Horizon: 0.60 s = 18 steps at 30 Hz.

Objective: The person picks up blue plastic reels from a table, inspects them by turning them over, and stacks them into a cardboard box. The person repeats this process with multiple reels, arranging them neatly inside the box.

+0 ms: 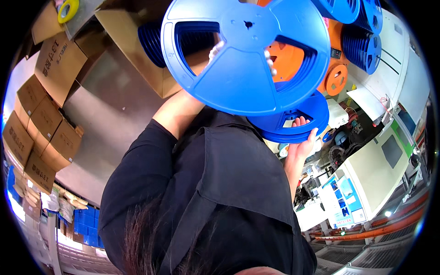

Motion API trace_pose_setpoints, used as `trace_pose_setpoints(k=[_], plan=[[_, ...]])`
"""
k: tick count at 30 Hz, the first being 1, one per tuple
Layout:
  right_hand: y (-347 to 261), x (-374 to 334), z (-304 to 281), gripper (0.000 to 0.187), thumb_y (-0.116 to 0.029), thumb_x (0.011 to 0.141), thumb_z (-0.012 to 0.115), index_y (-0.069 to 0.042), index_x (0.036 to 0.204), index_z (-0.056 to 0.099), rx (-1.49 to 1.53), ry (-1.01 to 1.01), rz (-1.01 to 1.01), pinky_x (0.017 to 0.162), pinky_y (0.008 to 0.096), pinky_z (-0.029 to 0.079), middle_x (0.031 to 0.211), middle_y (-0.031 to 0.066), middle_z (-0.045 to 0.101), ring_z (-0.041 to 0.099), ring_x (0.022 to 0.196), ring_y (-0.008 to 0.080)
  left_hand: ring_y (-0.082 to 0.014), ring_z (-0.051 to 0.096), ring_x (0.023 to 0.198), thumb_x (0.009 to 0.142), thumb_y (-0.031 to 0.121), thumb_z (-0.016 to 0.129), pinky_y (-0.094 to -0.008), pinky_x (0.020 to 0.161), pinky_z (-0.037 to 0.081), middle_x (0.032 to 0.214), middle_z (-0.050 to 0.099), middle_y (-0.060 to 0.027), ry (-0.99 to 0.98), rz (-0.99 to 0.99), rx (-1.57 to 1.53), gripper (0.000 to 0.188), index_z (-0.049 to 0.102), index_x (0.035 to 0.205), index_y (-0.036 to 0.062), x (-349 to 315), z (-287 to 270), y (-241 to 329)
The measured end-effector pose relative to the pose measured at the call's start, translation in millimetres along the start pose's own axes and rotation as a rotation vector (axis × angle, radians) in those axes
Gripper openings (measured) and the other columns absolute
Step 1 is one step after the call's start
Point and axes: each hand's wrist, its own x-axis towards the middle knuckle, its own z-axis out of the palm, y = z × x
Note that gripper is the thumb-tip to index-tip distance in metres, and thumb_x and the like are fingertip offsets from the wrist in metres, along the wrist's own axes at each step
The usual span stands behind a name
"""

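A large blue plastic reel (243,59) with cut-out windows fills the top centre, held up close to the camera. My left hand (190,101) reaches up behind it from a dark sleeve. The hand is mostly hidden, with fingertips showing through the reel's openings. Just below and behind it is a stack of blue reels (298,121). My right hand (302,140) cups this stack from underneath, fingers curled over its rim. My dark jacket (215,192) covers the lower middle of the view.
Stacked cardboard boxes (41,123) line the left. An open carton (137,50) holds dark blue reels. Orange reels (337,79) and more blue reels (366,43) sit at the upper right. A cream machine (380,169) stands at the right, and blue crates (85,224) lower left.
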Motion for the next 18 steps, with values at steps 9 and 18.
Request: trace_pose_setpoints(k=[9, 18], plan=[[-4, 6, 24, 0.056, -0.049, 0.102, 0.033, -0.002, 0.133, 0.042, -0.092, -0.05, 0.008, 0.098, 0.0447, 0.046, 0.129, 0.0196, 0.055, 0.057, 0.115, 0.0325, -0.0391, 0.046, 0.129, 0.076, 0.062, 0.063, -0.0555, 0.111, 0.033, 0.137, 0.049, -0.0181, 0.088, 0.082, -0.072, 0.09, 0.039, 0.143, 0.0072, -30, -2, 28], [-3, 8, 28, 0.057, -0.048, 0.102, 0.035, -0.002, 0.134, 0.044, -0.136, -0.003, 0.033, 0.096, 0.0434, 0.048, 0.131, 0.0179, 0.054, 0.056, 0.115, 0.031, -0.0381, 0.05, 0.124, 0.075, 0.055, 0.067, -0.0546, 0.107, 0.039, 0.126, 0.055, -0.0176, 0.369, 0.128, 0.04, 0.084, 0.044, 0.137, 0.0034, -39, 16, 4]])
